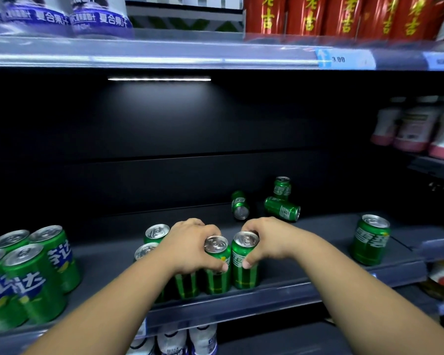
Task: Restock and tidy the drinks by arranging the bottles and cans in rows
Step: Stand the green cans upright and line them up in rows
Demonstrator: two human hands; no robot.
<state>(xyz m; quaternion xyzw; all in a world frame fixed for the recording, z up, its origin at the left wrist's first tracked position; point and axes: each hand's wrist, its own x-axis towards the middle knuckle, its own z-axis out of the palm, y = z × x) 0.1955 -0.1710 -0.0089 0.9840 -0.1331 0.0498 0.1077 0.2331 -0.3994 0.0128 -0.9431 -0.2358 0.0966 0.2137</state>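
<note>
Here, at the shelf (280, 295) front edge, the left hand (190, 248) grips one upright green can (217, 265); the right hand (267, 239) grips its neighbour (244, 262).

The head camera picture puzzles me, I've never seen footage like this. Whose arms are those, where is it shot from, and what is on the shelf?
There is one picture, from a camera on a person's head, looking down at a shop shelf. No machine: the left hand grips one upright green can, the right hand the can beside it. Two cans lie tipped over further back, one stands alone at right, and more green cans stand at left.
</note>
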